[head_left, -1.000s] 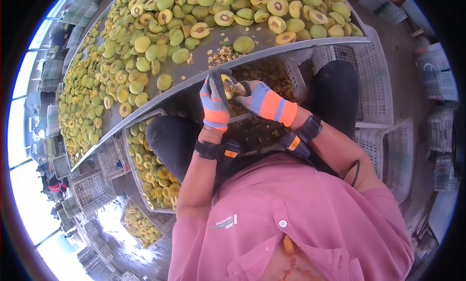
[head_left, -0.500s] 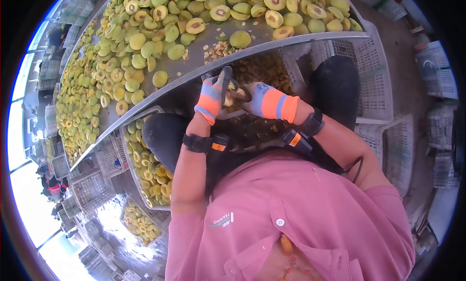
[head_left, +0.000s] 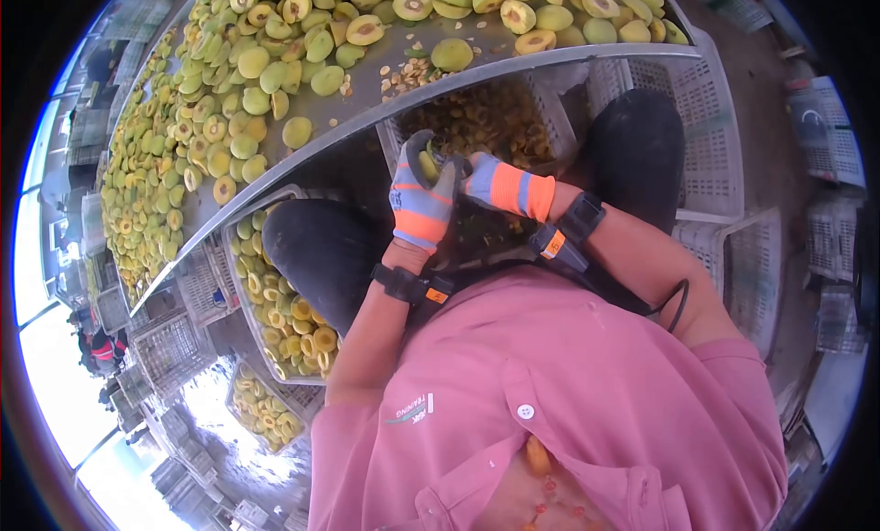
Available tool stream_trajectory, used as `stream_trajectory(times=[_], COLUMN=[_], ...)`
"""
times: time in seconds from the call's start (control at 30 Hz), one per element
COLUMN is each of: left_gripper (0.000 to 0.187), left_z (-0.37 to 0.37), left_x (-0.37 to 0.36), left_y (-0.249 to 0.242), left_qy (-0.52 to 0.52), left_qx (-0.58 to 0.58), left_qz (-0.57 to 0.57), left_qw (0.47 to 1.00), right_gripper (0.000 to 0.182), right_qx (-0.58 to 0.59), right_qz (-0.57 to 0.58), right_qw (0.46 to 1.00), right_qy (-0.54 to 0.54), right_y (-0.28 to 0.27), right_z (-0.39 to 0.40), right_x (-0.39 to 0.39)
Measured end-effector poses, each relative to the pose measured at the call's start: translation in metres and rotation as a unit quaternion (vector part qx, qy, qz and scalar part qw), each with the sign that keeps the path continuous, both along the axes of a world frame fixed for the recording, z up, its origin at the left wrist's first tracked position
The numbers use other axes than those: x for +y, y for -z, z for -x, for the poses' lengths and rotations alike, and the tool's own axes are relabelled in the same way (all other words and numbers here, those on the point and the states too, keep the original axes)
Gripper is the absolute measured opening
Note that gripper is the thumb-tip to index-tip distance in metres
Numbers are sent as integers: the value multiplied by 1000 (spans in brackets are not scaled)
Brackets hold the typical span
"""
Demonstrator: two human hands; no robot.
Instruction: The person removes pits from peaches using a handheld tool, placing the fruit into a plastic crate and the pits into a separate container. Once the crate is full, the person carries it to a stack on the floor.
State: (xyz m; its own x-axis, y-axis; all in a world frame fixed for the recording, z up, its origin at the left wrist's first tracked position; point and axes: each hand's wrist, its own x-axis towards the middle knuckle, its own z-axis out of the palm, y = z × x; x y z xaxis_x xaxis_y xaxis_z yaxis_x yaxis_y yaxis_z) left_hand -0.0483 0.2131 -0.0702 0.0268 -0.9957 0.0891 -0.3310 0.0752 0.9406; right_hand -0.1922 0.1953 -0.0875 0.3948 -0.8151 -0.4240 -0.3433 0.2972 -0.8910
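Note:
My left hand (head_left: 422, 194), in a grey and orange glove, curls its fingers and thumb round a yellow-green plum half (head_left: 428, 163). Close against it is my right hand (head_left: 495, 183), gloved the same way, fingers closed at the fruit's right side. Whatever sits in the right fingers is too small and dark to make out. Both hands are above my lap, just below the metal table edge. Beyond them, under the table, stands a crate of brownish fruit scraps (head_left: 486, 119).
Halved yellow-green plums (head_left: 266, 68) cover the metal table (head_left: 367, 96), with loose pale kernels (head_left: 412, 75) near its rim. A crate of plum halves (head_left: 284, 297) is beside my left knee. White plastic crates (head_left: 701, 132) stand at the right.
My left hand has turned, now showing more of its back, and the plum half has shifted within it. My right hand has moved slightly left. The view has shifted a little.

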Motion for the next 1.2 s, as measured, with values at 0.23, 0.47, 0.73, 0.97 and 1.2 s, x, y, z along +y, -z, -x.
stream_trajectory(times=[0.23,0.47,0.73,0.97,1.2], left_gripper=[22,35,24,14,14], left_z=[-2,-23,-5,-15,-18], left_x=[-8,-26,-20,-23,-28], left_y=[-8,-16,-32,-32,-24], left_qy=[-1,126,91,194,186], left_qx=[138,129,-136,-258,-234], left_qz=[-23,-190,-22,49,109], left_qw=[990,965,986,945,948], right_gripper=[30,35,42,44,40], right_qx=[6,13,24,27,32], right_qz=[20,-28,-31,-29,19], right_qw=[999,992,993,992,989], right_qy=[-43,-123,-110,-120,-145], right_y=[-22,-48,-28,-29,-24], right_z=[4,25,19,19,18], right_x=[4,-3,-4,0,-3])
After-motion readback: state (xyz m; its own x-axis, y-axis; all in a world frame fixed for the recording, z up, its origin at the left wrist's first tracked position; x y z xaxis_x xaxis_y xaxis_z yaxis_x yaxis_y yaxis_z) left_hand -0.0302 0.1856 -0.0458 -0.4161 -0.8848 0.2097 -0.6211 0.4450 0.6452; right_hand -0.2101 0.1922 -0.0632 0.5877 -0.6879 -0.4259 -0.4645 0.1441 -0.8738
